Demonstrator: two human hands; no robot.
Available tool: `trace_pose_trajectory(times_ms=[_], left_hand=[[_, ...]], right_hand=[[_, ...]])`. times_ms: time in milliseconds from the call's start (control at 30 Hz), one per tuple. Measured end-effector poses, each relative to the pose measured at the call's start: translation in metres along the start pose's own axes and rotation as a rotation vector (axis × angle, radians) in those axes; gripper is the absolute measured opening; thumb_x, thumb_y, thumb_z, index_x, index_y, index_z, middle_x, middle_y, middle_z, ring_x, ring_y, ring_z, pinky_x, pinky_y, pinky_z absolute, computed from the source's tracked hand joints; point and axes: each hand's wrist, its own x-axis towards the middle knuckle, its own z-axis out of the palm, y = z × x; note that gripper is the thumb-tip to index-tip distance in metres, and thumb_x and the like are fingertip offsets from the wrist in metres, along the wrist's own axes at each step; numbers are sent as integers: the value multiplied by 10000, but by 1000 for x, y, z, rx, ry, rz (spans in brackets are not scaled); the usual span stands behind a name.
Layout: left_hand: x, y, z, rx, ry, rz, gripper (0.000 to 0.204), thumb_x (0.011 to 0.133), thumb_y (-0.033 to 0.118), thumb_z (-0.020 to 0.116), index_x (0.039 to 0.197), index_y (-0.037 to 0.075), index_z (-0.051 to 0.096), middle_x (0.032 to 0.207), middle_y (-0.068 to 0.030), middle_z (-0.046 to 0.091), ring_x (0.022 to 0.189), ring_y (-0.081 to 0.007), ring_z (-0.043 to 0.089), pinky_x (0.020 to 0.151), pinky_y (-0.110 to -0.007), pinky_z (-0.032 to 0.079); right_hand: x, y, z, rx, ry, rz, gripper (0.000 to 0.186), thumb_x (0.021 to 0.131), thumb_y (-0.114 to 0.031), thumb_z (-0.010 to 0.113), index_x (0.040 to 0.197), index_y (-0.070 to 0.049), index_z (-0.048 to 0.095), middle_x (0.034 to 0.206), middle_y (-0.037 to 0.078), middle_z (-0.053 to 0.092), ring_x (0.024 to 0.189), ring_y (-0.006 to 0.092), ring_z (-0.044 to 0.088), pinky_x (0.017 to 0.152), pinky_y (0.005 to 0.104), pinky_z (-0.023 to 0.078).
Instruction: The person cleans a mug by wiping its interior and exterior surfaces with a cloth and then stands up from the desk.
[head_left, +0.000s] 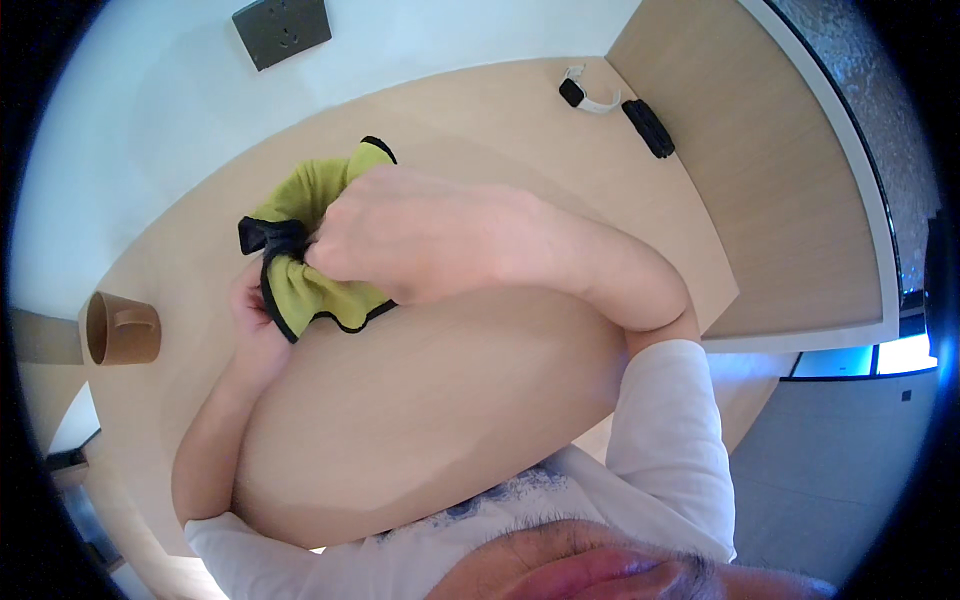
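My right hand is closed on a yellow-green cloth with black edging, its knuckles up and fingertips hidden in the folds. Part of the dark edging is bunched just left of those fingers. My left hand is behind the cloth's lower left, its bent fingers gripping it and partly covered by it. The cloth is crumpled and held above the pale wooden desk.
A brown mug stands at the left. At the back right lie a watch with a white strap and a black folded item, beside a wooden side panel. A dark socket plate is on the wall.
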Motion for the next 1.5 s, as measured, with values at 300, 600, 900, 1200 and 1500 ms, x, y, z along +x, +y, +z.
trace_pose_trajectory(times_ms=[300, 600, 900, 1200, 1500], left_hand=[[1, 25, 24, 30, 165, 125, 271, 804, 57, 693, 1045, 4, 581, 944, -20, 613, 813, -83, 569, 709, -237, 472], [10, 56, 13, 392, -101, 391, 75, 647, 31, 511, 649, 79, 453, 575, 35, 382, 463, -74, 300, 455, -225, 226], [11, 70, 16, 548, -288, 475, 171, 583, 82, 655, 620, 119, 492, 427, 46, 338, 324, -110, 373, 363, -242, 271], [13, 102, 25, 686, -139, 475, 126, 641, 18, 614, 639, 100, 519, 455, 35, 425, 333, -96, 396, 365, -235, 287], [19, 125, 6, 755, 22, 711, 71, 698, -4, 580, 764, 11, 559, 585, -52, 548, 448, -160, 478, 427, -230, 340]], right_hand=[[5, -3, -4, -8, -88, 23, 40, 680, -16, 580, 675, 18, 560, 612, 187, 563, 658, 373, 592, 603, 448, 478], [2, -11, 8, 64, -126, -3, 115, 737, -97, 591, 726, 15, 568, 716, 177, 583, 762, 352, 595, 681, 420, 479], [-5, -15, 31, 297, -31, 8, 200, 709, -51, 605, 899, 13, 598, 843, 185, 601, 825, 363, 597, 726, 453, 480], [3, -10, 34, 403, 176, -110, 311, 645, -10, 644, 942, 1, 551, 847, 173, 586, 824, 357, 586, 695, 424, 483], [16, -11, 74, 518, 351, -153, 433, 661, -64, 711, 1056, -40, 534, 975, 159, 595, 938, 344, 584, 772, 408, 493]])
